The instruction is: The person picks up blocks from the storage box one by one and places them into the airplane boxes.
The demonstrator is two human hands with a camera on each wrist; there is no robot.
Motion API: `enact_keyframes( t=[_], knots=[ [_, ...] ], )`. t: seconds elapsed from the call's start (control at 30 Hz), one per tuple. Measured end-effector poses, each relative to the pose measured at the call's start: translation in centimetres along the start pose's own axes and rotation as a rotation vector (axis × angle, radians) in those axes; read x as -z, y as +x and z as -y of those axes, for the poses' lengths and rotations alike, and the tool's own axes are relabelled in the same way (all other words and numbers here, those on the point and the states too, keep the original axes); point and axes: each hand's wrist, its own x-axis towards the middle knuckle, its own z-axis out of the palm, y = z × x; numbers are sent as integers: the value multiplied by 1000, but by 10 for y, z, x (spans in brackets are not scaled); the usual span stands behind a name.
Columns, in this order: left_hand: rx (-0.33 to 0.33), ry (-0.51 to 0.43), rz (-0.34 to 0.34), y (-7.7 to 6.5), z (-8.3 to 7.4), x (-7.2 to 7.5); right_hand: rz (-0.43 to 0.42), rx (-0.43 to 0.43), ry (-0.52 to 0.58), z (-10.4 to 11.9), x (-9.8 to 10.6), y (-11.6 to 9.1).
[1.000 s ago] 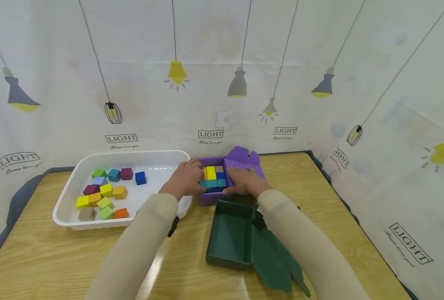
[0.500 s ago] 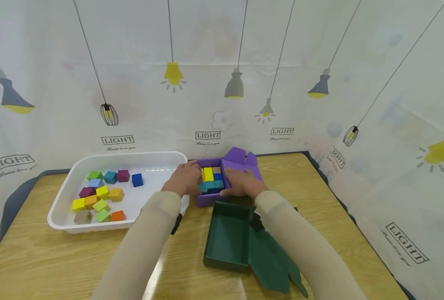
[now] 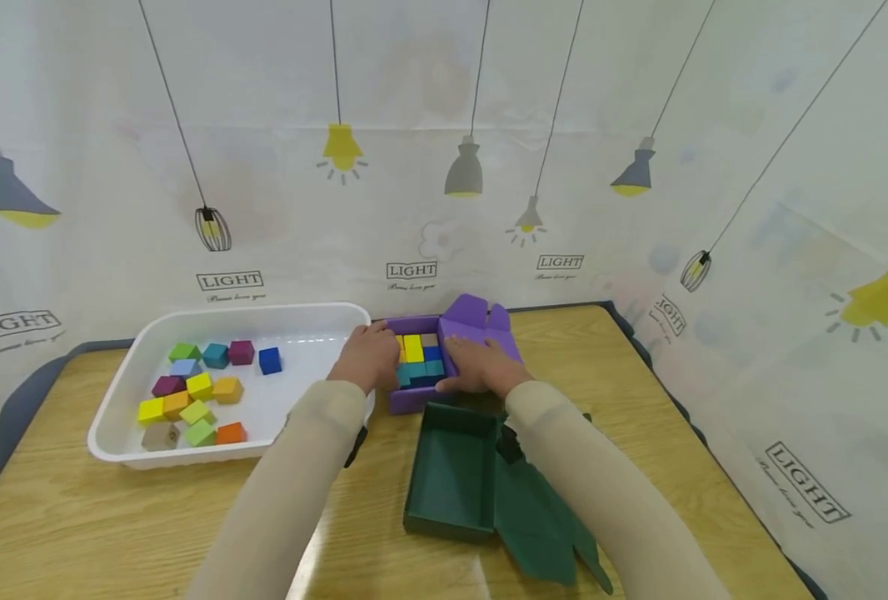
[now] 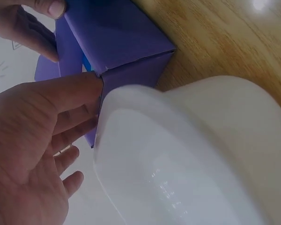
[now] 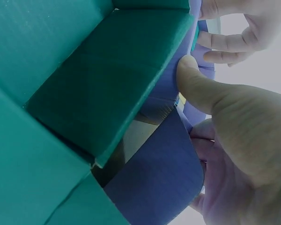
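Note:
A purple box point(image 3: 410, 402) stands against the back wall, its lid point(image 3: 498, 336) folded out to the right. Inside lie teal, blue, yellow, orange and tan blocks point(image 3: 414, 348) in rows. My left hand point(image 3: 369, 357) is at the box's left wall. In the left wrist view its thumb point(image 4: 77, 88) and fingers reach over the rim, and their tips are hidden behind the wall. My right hand point(image 3: 481, 364) lies over the lid side, with the thumb point(image 5: 189, 75) at the front rim and the fingers resting along the inner lid.
A white tray point(image 3: 301, 417) with several loose coloured cubes point(image 3: 200, 385) stands at left, its right end close to the purple box. An open dark green box point(image 3: 455, 479) lies in front, its lid point(image 3: 537, 508) spread right beneath my forearm. A printed curtain hangs behind the wooden table point(image 3: 301, 500).
The whole view has shifted slightly to the left. My left fingers have drawn back a little over the box's left rim. My right hand stays at the lid side.

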Motion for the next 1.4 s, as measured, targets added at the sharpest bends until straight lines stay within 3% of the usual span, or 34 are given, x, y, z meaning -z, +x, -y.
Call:
enact_keyframes(
  t=[0.27,0.47,0.73,0.9,1.07,1.27,1.4],
  knots=[
    [47,48,16,-1,-8,1,-5,8,1,1,0,-3],
    [49,65,-9,-3,-10,1,-12,9,10,2,0,-3],
    [8,88,-78,-1,3,-3,2,-1,11,1,-2,-1],
    [-22,-1,-167,-14,35,12,3,-5,8,1,-1,-1],
    [19,-73,-223,-38,84,23,1,-1,-4,1,0,-1],
    [144,-122,-211,-65,137,16,7,-9,-12,2,1,-2],
    [179,-154,-197,-75,158,5,10,-4,-14,2,1,-2]
  ],
)
